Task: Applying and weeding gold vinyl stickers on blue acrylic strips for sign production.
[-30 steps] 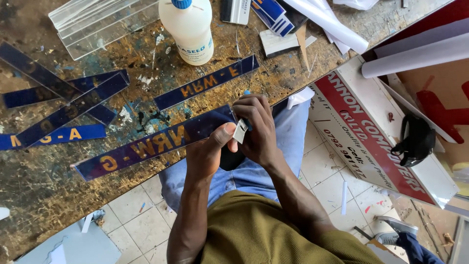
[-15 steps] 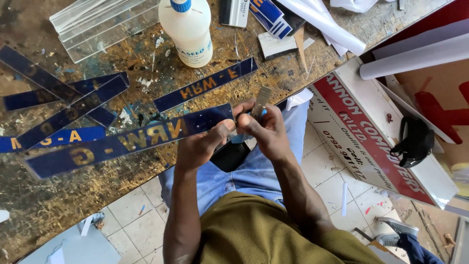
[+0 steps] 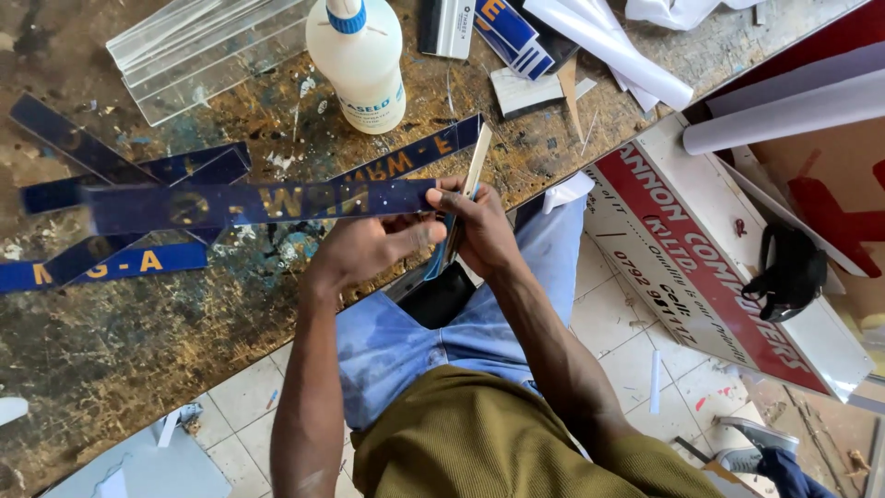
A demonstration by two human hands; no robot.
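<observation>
Dark blue acrylic strip with gold letters (image 3: 249,205) is held level above the worn wooden workbench (image 3: 138,323). Left hand (image 3: 369,251) pinches its right end; right hand (image 3: 479,231) grips there too, fingers closed around a thin pale blade (image 3: 477,161).

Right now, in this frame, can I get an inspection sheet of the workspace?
Surface: worn wooden bench, stained, flecked with paint and scraps.
Job's things: long dark blue strip with gold letters, held level above the bench; thin pale blade-like tool at its end.
Clutter: more blue strips, white glue bottle, clear plastic lengths, white paper rolls.
Grippers: left hand pinches the strip's end; right hand grips strip and tool.
Cables: nothing seen.
Surroundings: tiled floor, red and white signboard, black bag.
</observation>
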